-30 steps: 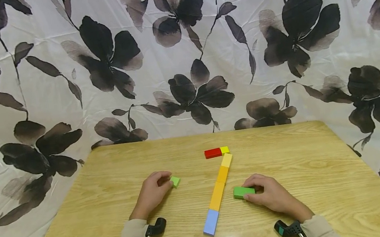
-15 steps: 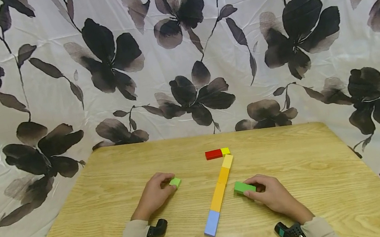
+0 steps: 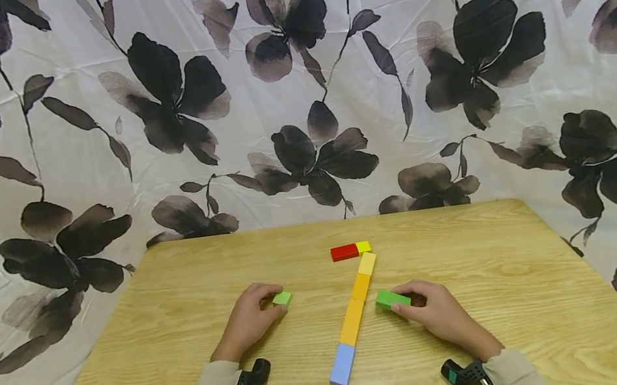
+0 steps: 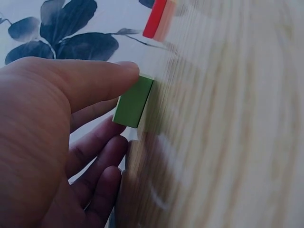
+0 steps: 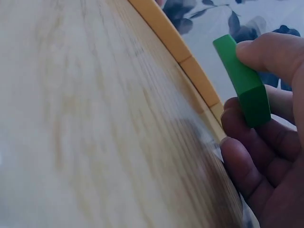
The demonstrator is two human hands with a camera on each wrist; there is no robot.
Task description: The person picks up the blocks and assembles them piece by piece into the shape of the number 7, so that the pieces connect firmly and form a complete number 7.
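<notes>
My left hand [image 3: 248,320] pinches a small light green block [image 3: 283,299] between thumb and fingers, left of the row of blocks. In the left wrist view this block [image 4: 133,102] is right at the tabletop; whether it touches is unclear. On the other side of the row, my right hand [image 3: 439,311] grips a longer green block [image 3: 392,299] by thumb and fingers. The right wrist view shows that green block [image 5: 242,78] held tilted above the table. Between the hands runs a slanting row: a blue block [image 3: 342,365], orange blocks [image 3: 352,321] and a pale yellow block [image 3: 367,264].
A red block [image 3: 344,252] with a bright yellow block [image 3: 363,247] at its right end lies at the row's far end. Everything rests on a wooden table [image 3: 205,259]. Flower-printed cloth [image 3: 416,72] hangs behind its far edge.
The right hand has lifted and turned the green block slightly, its left end moving away from me. The light green block has turned a little in the left hand. The row of blocks stays put.
</notes>
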